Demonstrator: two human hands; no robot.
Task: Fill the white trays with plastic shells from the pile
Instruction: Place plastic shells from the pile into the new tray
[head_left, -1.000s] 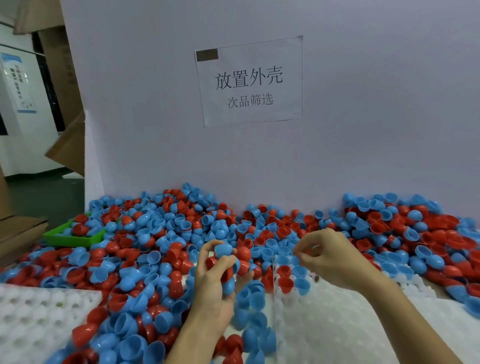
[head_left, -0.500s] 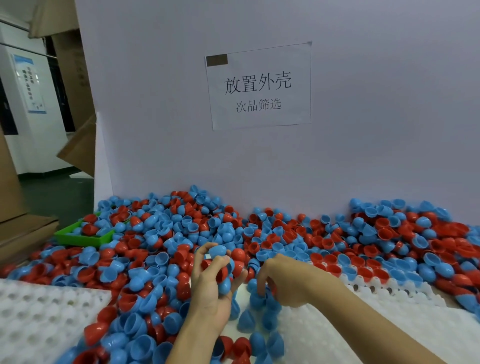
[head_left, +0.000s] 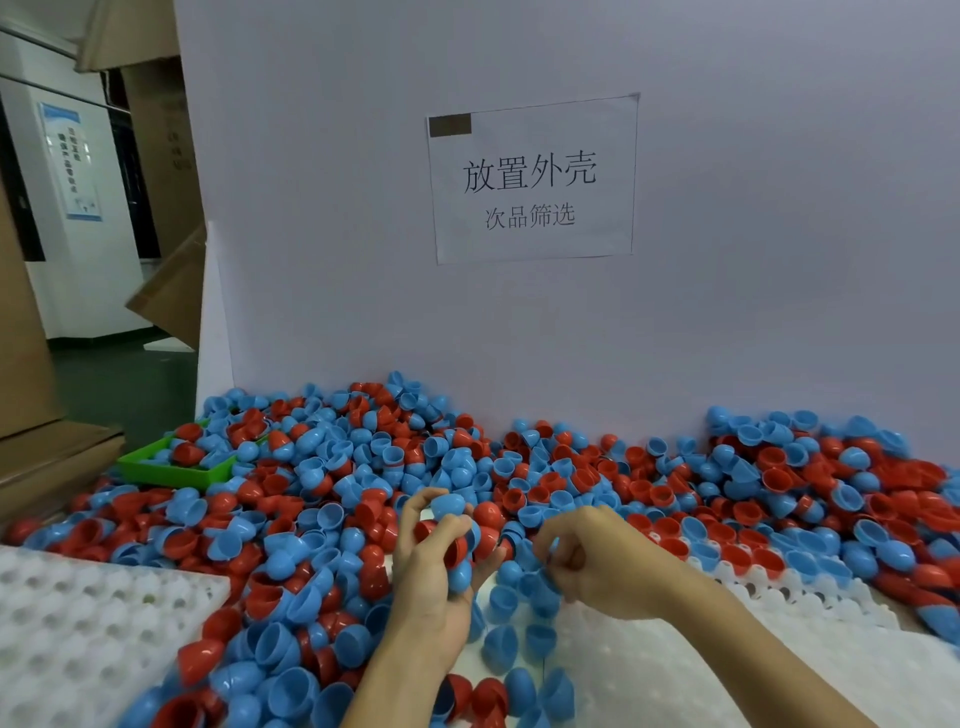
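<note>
Near centre of pile (head_left: 363, 493), several shells (head_left: 460, 558) gripped in left hand (head_left: 431, 582), blue shell (head_left: 545, 558) pinched by right hand (head_left: 597, 564), white trays (head_left: 78, 639) l. & r.

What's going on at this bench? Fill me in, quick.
A person is loading plastic shells from the red and blue pile into white trays. The left hand grips a handful of shells; the right hand pinches at blue shells by the right tray, which holds only a few so far. The left tray looks bare where visible.
</note>
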